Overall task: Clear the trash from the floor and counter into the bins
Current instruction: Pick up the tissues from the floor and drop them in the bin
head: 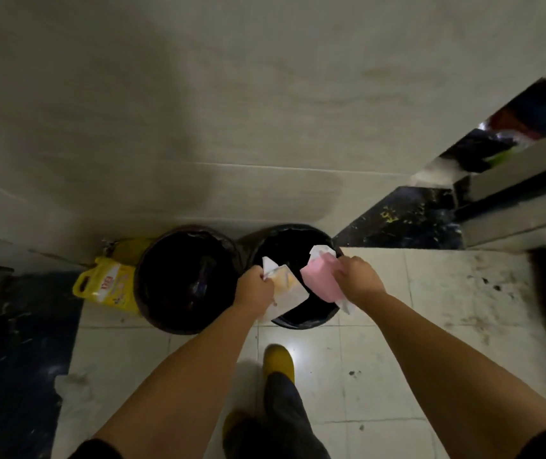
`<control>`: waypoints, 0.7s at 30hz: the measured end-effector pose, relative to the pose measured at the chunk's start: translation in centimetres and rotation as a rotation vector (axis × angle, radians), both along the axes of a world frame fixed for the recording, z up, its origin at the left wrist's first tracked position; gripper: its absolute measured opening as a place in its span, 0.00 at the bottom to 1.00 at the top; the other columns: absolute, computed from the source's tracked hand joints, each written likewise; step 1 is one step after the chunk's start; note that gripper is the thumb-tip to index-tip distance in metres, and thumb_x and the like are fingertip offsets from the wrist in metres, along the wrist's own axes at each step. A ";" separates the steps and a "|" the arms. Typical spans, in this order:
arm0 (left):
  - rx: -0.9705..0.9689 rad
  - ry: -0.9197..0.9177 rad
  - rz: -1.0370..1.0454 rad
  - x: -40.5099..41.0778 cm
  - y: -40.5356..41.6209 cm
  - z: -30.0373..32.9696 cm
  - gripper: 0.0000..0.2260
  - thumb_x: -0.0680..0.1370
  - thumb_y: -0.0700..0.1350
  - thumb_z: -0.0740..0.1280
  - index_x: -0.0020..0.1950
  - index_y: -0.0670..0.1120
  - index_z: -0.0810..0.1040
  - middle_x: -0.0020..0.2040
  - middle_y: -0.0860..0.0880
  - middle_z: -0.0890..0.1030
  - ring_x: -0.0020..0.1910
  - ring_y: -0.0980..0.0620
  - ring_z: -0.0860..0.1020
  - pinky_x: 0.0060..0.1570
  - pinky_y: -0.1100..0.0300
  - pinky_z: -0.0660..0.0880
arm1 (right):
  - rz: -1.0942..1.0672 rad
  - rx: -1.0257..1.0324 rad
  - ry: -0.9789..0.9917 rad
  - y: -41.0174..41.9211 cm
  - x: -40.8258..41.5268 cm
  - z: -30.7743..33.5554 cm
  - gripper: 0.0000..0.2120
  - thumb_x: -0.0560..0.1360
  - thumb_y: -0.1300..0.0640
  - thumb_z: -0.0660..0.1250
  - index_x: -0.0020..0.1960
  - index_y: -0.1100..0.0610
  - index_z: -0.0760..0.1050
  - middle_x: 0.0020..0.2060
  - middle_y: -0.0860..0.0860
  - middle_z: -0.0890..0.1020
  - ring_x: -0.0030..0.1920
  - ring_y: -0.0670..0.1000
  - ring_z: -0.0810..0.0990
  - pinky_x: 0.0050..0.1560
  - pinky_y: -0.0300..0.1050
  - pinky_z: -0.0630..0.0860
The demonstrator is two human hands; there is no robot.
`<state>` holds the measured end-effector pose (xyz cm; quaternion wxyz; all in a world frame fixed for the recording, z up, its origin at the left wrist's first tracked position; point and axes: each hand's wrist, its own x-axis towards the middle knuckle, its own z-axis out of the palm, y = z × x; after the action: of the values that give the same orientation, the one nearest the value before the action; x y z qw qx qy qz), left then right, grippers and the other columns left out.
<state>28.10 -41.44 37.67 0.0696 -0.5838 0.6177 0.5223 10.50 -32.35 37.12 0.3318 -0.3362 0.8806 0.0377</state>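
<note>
Two round dark bins stand side by side against the wall: the left bin (pixel 165 313) and the right bin (pixel 298 236), lined with a black bag. My left hand (pixel 253 291) grips a white and orange wrapper (pixel 286 283) over the right bin's left rim. My right hand (pixel 357 281) holds a pink and white wrapper (pixel 319 278) above the same bin's right side. Both pieces hang over the bin's opening.
A yellow bag (pixel 107 281) with a handle leans against the left bin. White floor tiles (pixel 430 309) are stained to the right. A dark counter edge (pixel 407 220) and a cluttered shelf (pixel 497 140) lie at the right. My yellow shoe (pixel 278 361) stands just before the bins.
</note>
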 end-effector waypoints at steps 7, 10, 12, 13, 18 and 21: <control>0.030 -0.033 0.147 -5.7 0.7 -13.7 0.09 0.79 0.37 0.59 0.54 0.33 0.74 0.57 0.34 0.77 0.58 0.38 0.76 0.56 0.51 0.73 | -0.071 -0.018 -0.033 0.8 -1.1 -13.0 0.16 0.80 0.63 0.54 0.66 0.61 0.69 0.64 0.61 0.72 0.59 0.63 0.77 0.62 0.53 0.73; 0.010 -0.061 0.171 -6.9 0.5 -19.9 0.12 0.79 0.37 0.60 0.58 0.30 0.73 0.60 0.32 0.76 0.59 0.37 0.75 0.58 0.50 0.71 | -0.072 -0.022 -0.040 0.4 -1.1 -18.8 0.16 0.79 0.63 0.54 0.66 0.62 0.68 0.64 0.62 0.70 0.58 0.65 0.77 0.59 0.54 0.73; 0.013 -0.084 0.167 -7.4 0.5 -23.6 0.13 0.79 0.38 0.59 0.59 0.31 0.73 0.61 0.33 0.76 0.60 0.37 0.75 0.59 0.50 0.71 | -0.072 -0.023 -0.061 0.2 -1.0 -22.3 0.15 0.79 0.63 0.56 0.65 0.63 0.68 0.64 0.62 0.70 0.58 0.65 0.76 0.57 0.54 0.74; 0.024 -0.091 0.167 -7.6 0.5 -25.2 0.13 0.80 0.39 0.59 0.60 0.32 0.73 0.61 0.33 0.76 0.61 0.37 0.74 0.59 0.50 0.71 | -0.071 -0.020 -0.078 0.1 -0.9 -24.0 0.15 0.79 0.62 0.57 0.65 0.63 0.67 0.64 0.62 0.70 0.58 0.65 0.76 0.57 0.54 0.74; 0.129 -0.068 0.138 -8.2 0.5 -28.4 0.17 0.80 0.42 0.60 0.67 0.37 0.70 0.66 0.36 0.74 0.64 0.38 0.73 0.62 0.51 0.71 | -0.049 0.007 -0.111 0.1 -0.9 -27.8 0.21 0.80 0.55 0.59 0.70 0.59 0.62 0.66 0.62 0.67 0.62 0.65 0.73 0.57 0.56 0.74; 0.117 -0.083 0.113 -7.7 -0.1 -26.4 0.20 0.79 0.44 0.62 0.70 0.40 0.68 0.67 0.38 0.74 0.66 0.39 0.73 0.64 0.52 0.71 | -0.034 0.048 -0.109 0.1 -1.1 -25.4 0.24 0.78 0.52 0.62 0.71 0.58 0.61 0.66 0.61 0.67 0.64 0.65 0.71 0.58 0.57 0.73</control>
<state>20.40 -41.55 11.26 0.0996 -0.6337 0.5490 0.5358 9.40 -32.27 11.76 0.3876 -0.3148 0.8657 0.0348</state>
